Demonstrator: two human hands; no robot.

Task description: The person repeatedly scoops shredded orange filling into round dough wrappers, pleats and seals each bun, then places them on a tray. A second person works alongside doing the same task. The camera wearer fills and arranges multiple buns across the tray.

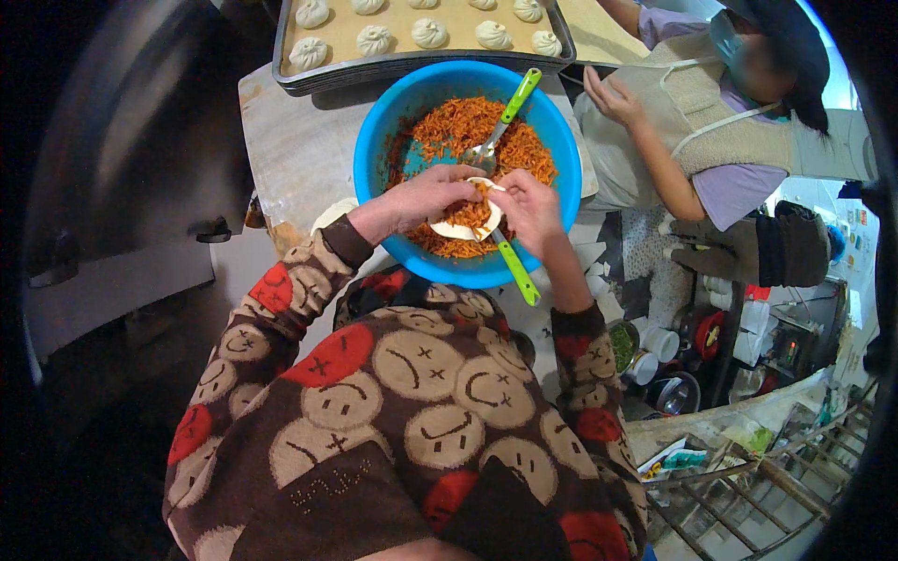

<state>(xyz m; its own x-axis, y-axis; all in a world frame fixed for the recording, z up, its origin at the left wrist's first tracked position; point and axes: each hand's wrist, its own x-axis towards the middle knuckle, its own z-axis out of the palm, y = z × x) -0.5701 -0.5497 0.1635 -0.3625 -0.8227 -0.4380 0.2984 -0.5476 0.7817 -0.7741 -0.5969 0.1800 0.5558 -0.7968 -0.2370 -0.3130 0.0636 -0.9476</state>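
Over a blue plastic basin [366,151], I hold a round white dough wrapper [452,230] with orange shredded filling in its middle. My left hand [436,196] grips its upper-left edge, thumb reaching in over the filling. The fingers of my right hand [530,210] pinch the rim on the other side. Loose orange-red shredded filling [449,126] covers much of the basin's bottom. A metal spoon with a green handle [520,97] rests in it, leaning on the far rim. Another green handle [515,270] sticks out beneath the wrapper across the near rim.
A stack of baking trays [421,62] stands beyond the basin; the top one carries several pleated buns [429,33]. Pale dough [335,212] lies by my left wrist on the worktable [302,140]. A co-worker [680,119] in an apron stands at the right. White tubs [659,343] sit lower right.
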